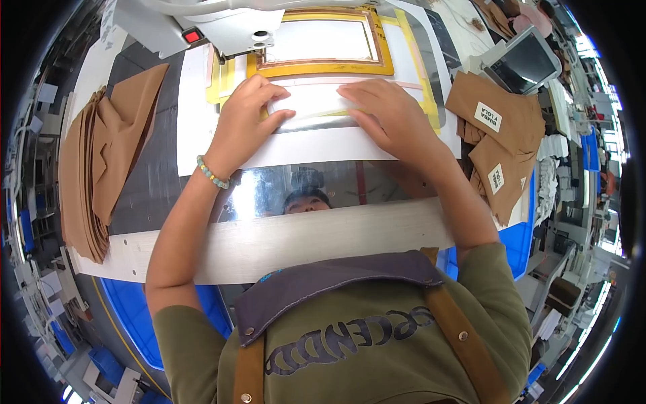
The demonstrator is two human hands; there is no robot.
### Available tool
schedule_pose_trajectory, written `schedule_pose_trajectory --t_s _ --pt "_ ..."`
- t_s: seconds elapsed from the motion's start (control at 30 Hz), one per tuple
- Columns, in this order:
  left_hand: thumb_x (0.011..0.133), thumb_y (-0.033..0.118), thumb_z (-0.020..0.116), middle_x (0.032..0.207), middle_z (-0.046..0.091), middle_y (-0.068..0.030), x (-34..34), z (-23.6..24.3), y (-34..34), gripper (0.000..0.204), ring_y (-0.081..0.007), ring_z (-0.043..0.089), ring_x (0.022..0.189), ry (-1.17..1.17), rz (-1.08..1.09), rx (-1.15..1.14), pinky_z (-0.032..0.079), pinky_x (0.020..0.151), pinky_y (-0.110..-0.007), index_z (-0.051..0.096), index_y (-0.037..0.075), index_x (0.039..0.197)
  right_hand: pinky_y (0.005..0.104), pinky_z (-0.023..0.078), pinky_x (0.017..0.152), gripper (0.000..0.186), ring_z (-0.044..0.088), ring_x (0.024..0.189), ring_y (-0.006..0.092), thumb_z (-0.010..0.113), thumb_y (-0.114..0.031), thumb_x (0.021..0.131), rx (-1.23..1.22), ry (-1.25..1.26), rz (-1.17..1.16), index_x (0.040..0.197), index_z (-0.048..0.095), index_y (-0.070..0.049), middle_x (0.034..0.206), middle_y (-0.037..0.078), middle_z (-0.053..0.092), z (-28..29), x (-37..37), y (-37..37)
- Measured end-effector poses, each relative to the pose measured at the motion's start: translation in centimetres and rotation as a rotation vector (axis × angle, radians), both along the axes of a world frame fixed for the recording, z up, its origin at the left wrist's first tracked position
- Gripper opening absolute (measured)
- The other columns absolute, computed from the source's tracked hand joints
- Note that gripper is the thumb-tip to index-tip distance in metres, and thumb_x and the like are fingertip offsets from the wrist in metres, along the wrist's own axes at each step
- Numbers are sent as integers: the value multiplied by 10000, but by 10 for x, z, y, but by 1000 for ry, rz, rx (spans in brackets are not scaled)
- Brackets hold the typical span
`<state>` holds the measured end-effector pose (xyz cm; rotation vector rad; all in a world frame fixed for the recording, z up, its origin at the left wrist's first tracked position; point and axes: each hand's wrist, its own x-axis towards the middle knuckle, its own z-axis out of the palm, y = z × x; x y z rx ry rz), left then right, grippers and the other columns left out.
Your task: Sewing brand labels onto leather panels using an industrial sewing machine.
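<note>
Brown fabric pieces (501,128) with white rectangular labels (487,116) sit right on the tabletop (282,246); plain brown stack (101,155) left. White strip (316,101) lies centre-far, below the yellow frame (323,67). Left hand (245,118) and right hand (387,114) press flat on it, fingers open, no grip closed.

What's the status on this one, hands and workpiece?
Left hand and right hand both flat on the clear plastic template sheet. Template lies on white board. Tan fabric stacks clear aside.

Sewing machine (222,20) cut off by top edge
</note>
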<state>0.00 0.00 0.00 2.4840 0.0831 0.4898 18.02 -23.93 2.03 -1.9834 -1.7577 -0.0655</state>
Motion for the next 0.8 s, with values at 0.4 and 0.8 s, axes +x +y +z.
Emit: schedule_pose_trajectory --t_s 0.4,0.8 --pt "910 34 812 978 713 -49 7 -2 1 215 -110 619 787 -90 61 -190 528 684 -250 767 4 1118 414 539 862 206 676 993 308 748 -201 963 13 228 53 1002 767 1 1006 115 731 -3 10 66" --pt "950 51 768 992 763 -63 -4 11 19 328 -133 710 913 -79 168 -86 552 790 -268 744 41 1277 391 545 845 222 689 907 296 692 -179 1016 52 121 129 1047 778 24 965 130 740 0 26 65"
